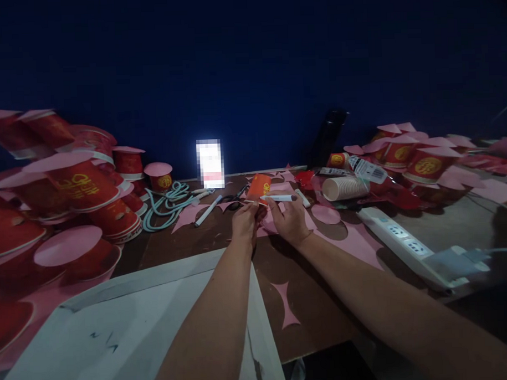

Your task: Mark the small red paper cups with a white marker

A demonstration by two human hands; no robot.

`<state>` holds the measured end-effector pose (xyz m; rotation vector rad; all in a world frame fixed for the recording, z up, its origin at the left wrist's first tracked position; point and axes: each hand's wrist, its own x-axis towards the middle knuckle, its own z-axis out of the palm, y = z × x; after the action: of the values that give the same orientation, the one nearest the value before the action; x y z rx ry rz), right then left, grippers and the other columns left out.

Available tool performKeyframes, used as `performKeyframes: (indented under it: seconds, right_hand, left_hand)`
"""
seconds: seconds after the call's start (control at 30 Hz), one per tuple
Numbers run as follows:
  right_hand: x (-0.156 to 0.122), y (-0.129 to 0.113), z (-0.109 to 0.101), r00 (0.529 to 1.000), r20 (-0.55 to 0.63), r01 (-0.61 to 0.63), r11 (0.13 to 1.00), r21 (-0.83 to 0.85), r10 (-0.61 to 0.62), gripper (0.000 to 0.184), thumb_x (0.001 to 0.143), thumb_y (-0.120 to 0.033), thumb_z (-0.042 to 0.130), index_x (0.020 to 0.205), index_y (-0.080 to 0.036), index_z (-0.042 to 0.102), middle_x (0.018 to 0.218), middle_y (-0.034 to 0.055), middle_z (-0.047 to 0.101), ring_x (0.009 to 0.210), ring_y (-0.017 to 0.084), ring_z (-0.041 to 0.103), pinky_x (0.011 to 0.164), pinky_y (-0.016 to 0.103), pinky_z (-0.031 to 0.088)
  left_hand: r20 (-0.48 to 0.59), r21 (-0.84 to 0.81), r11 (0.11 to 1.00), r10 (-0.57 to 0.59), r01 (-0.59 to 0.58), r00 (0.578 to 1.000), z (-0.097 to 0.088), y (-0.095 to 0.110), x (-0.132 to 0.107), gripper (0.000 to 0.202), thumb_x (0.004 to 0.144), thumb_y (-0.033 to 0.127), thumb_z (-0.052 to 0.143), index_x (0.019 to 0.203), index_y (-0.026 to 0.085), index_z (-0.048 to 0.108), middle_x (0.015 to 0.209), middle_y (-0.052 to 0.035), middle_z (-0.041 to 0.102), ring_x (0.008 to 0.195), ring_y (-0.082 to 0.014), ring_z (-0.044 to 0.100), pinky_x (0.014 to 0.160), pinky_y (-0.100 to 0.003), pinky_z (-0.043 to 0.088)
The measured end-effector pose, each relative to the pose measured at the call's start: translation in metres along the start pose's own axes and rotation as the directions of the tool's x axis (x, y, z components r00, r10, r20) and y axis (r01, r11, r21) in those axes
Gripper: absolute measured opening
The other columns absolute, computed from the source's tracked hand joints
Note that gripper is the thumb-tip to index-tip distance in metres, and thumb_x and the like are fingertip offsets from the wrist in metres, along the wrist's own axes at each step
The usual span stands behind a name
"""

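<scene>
A small red paper cup [259, 186] with gold print is tipped over in front of me. My left hand [244, 219] is closed round its lower edge. Between the fingers of my right hand [291, 217] lies a white marker pen [280, 198], roughly level, its tip against or very near the cup's rim. Pink paper scraps [278, 189] lie under and behind both hands. Left of the cup are black-handled scissors [236, 201] and another white pen [208, 211]. A pink paper disc [325, 214] lies right of my right hand.
Red cups topped with pink discs [81, 182] are heaped at left, with more red cups [427, 164] at right. A coiled pale cable [166, 204] and a bright blurred screen [210, 164] stand behind. Stacked paper cups [345, 189], a bottle [368, 170] and a power strip [405, 243] occupy the right.
</scene>
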<state>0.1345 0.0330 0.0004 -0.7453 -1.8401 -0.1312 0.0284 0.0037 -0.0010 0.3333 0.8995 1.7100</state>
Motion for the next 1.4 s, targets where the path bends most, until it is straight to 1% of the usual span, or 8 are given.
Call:
performKeyframes:
  seconds: [0.17, 0.27, 0.5, 0.67, 1.0, 1.17, 1.33, 1.4]
  right_hand:
    - [-0.001, 0.0014, 0.0011, 1.0, 0.001, 0.019, 0.999, -0.026, -0.019, 0.009, 0.087, -0.025, 0.055, 0.091, -0.02, 0.061, 0.092, 0.0061, 0.07, 0.088, 0.021, 0.063, 0.084, 0.038, 0.044]
    - [-0.0016, 0.003, 0.0019, 1.0, 0.002, 0.004, 1.0, -0.015, -0.004, 0.011, 0.087, -0.026, 0.055, 0.093, -0.02, 0.062, 0.095, 0.0066, 0.07, 0.091, 0.02, 0.063, 0.084, 0.037, 0.044]
    - [-0.0025, 0.0058, 0.0025, 1.0, -0.014, 0.018, 0.999, -0.031, -0.019, 0.01, 0.087, -0.026, 0.056, 0.093, -0.02, 0.062, 0.093, 0.006, 0.07, 0.088, 0.02, 0.063, 0.083, 0.037, 0.043]
    - [-0.0018, 0.0053, 0.0026, 1.0, 0.0, -0.002, 1.0, -0.018, 0.002, 0.012, 0.088, -0.027, 0.055, 0.095, -0.021, 0.062, 0.094, 0.0062, 0.07, 0.092, 0.02, 0.062, 0.084, 0.037, 0.043]
    - [-0.0009, 0.0026, 0.0013, 1.0, -0.012, 0.003, 1.0, 0.005, -0.003, 0.009, 0.087, -0.025, 0.054, 0.091, -0.021, 0.06, 0.09, 0.0058, 0.07, 0.084, 0.02, 0.064, 0.083, 0.039, 0.045]
    - [-0.0009, 0.0035, 0.0015, 1.0, -0.012, -0.002, 1.0, 0.003, 0.002, 0.01, 0.087, -0.026, 0.054, 0.093, -0.021, 0.061, 0.093, 0.006, 0.07, 0.09, 0.021, 0.063, 0.084, 0.038, 0.044]
    - [-0.0004, 0.0026, 0.0008, 1.0, 0.001, -0.019, 1.0, -0.005, 0.019, 0.011, 0.087, -0.027, 0.053, 0.091, -0.02, 0.061, 0.089, 0.0067, 0.07, 0.083, 0.021, 0.063, 0.083, 0.038, 0.045]
    - [-0.0001, 0.0028, 0.0005, 1.0, -0.006, -0.012, 1.0, -0.017, 0.012, 0.011, 0.088, -0.027, 0.053, 0.091, -0.02, 0.062, 0.09, 0.0068, 0.07, 0.086, 0.021, 0.063, 0.083, 0.037, 0.044]
  left_hand:
    - [0.012, -0.005, 1.0, 0.009, -0.009, 1.0, -0.0027, -0.0019, 0.0034, 0.01, 0.063, 0.016, 0.071, 0.068, 0.011, 0.064, 0.061, -0.0001, 0.063, 0.057, -0.0083, 0.06, 0.066, -0.021, 0.05]
    - [0.024, 0.008, 1.0, 0.001, -0.001, 1.0, -0.0036, -0.0017, 0.0028, 0.006, 0.067, 0.016, 0.069, 0.068, 0.012, 0.064, 0.061, -0.0007, 0.064, 0.057, -0.0082, 0.06, 0.064, -0.02, 0.049]
    - [0.003, 0.001, 1.0, 0.002, -0.002, 1.0, -0.0011, -0.0004, -0.0002, 0.004, 0.069, 0.013, 0.067, 0.069, 0.011, 0.063, 0.062, -0.002, 0.064, 0.056, -0.0077, 0.061, 0.063, -0.019, 0.049]
    - [0.0, 0.0, 1.0, -0.012, 0.012, 1.0, 0.0, 0.0009, -0.0001, 0.002, 0.07, 0.01, 0.064, 0.068, 0.01, 0.063, 0.06, -0.0026, 0.064, 0.056, -0.0076, 0.061, 0.064, -0.019, 0.05]
    - [-0.028, -0.004, 0.999, -0.033, 0.033, 0.999, 0.0019, 0.004, -0.002, 0.002, 0.071, 0.011, 0.064, 0.069, 0.01, 0.062, 0.061, -0.002, 0.064, 0.055, -0.0076, 0.061, 0.063, -0.019, 0.05]
    - [-0.015, 0.005, 0.999, -0.039, 0.039, 0.999, 0.0012, 0.0036, -0.002, 0.002, 0.072, 0.011, 0.064, 0.071, 0.011, 0.063, 0.061, -0.0027, 0.064, 0.054, -0.0077, 0.061, 0.061, -0.018, 0.05]
    - [-0.028, 0.004, 0.999, -0.034, 0.034, 0.999, 0.0018, 0.004, -0.0012, 0.003, 0.072, 0.011, 0.063, 0.07, 0.011, 0.062, 0.061, -0.0021, 0.063, 0.054, -0.0075, 0.061, 0.062, -0.018, 0.05]
    - [-0.033, 0.015, 0.999, -0.039, 0.04, 0.999, 0.0021, 0.0043, -0.0013, 0.004, 0.072, 0.011, 0.064, 0.069, 0.011, 0.062, 0.06, -0.0023, 0.063, 0.053, -0.0077, 0.06, 0.062, -0.019, 0.05]
